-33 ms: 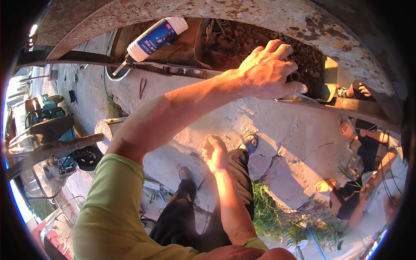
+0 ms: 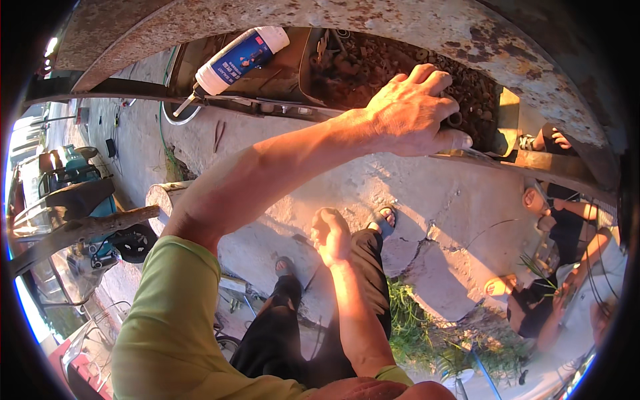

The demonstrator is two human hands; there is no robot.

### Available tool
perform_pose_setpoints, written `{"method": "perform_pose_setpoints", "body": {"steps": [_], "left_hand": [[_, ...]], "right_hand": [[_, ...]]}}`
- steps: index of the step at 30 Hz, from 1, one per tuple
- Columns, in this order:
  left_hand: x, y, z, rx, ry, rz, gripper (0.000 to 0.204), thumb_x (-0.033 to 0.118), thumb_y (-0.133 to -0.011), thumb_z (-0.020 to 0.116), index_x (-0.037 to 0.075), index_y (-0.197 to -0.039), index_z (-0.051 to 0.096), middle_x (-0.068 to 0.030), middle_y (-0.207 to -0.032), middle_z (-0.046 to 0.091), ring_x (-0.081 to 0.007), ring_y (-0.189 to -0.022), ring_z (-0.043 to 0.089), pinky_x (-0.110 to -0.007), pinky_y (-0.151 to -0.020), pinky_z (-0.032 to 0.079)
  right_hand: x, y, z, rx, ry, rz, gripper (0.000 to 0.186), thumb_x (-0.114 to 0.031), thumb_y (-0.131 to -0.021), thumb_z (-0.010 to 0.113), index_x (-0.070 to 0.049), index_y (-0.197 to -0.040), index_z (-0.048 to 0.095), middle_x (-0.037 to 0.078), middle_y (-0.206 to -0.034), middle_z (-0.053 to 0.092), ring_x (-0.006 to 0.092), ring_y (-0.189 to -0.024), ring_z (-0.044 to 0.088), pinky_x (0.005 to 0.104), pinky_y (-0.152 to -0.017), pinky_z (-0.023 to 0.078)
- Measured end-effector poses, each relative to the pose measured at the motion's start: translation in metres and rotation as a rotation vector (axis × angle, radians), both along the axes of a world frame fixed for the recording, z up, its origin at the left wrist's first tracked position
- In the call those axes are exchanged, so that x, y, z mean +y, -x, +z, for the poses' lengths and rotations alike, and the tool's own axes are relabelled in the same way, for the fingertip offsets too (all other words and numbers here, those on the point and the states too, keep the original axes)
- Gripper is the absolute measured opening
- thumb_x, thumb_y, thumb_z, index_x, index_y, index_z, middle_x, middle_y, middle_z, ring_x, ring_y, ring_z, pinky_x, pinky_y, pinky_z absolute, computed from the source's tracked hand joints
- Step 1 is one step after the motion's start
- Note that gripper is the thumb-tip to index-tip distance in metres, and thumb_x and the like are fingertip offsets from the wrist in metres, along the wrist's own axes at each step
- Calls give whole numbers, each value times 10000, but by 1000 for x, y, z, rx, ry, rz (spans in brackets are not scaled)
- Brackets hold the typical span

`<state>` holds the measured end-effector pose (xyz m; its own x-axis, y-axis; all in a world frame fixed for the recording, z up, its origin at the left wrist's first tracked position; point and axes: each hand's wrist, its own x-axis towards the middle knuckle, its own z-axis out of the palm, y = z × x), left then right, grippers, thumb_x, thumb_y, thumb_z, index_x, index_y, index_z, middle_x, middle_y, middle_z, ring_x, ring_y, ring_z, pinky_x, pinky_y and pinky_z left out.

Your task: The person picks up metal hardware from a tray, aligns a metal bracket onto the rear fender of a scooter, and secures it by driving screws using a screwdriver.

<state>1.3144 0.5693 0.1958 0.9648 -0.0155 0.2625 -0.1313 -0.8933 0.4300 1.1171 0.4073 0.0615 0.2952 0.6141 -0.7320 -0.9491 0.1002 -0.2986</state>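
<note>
Over the small rusty parts (image 2: 353, 73) in a metal tray (image 2: 283, 81), the left hand (image 2: 415, 110) is held with fingers bent; whether anything is grasped cannot be told. A white-and-blue bottle (image 2: 239, 63) is laid tilted at the left. The right hand (image 2: 331, 239) is kept half-curled, its grip likewise unclear.

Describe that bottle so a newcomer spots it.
Find the rusty curved metal arching across the top of the view. Below its left half, left of the small rusty parts near the left hand, lies a tilted bottle. Unlike those brown bits, it is white with a blue label and a thin nozzle pointing down-left.
</note>
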Motion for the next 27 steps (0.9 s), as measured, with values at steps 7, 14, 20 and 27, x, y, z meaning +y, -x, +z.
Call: {"method": "perform_pose_setpoints", "body": {"steps": [7,14,20,27], "left_hand": [[27,-1,7,-85,49,-41,458,501,-941,681,100,-1152,742,-121,-1227,679,-320,-1184,633,-465,-1008,501],[107,-74,-8,26,-6,353,476,464,-947,631,111,-1262,683,-145,-1308,673,-333,-1194,645,-481,-989,534],[112,-77,-28,55,-23,375,474,445,-936,637,107,-1265,679,-148,-1306,673,-335,-1187,648,-484,-984,537],[119,-66,-24,41,0,386,472,423,-924,644,101,-1269,675,-152,-1305,674,-339,-1179,651,-488,-979,540]], "right_hand": [[-5,0,-9,-31,-3,18,151,-294,-983,617,-143,-998,622,-3,-797,619,110,-553,548,256,-417,377],[-8,3,-14,-19,13,-6,153,-285,-976,616,-134,-1002,627,1,-797,618,119,-568,558,259,-425,377],[-5,2,-11,-13,21,-21,149,-278,-969,614,-132,-996,628,8,-802,618,123,-577,557,256,-432,366],[-1,-2,0,8,41,-35,177,-202,-1024,550,-37,-987,605,46,-771,587,117,-590,529,247,-518,393]]}}
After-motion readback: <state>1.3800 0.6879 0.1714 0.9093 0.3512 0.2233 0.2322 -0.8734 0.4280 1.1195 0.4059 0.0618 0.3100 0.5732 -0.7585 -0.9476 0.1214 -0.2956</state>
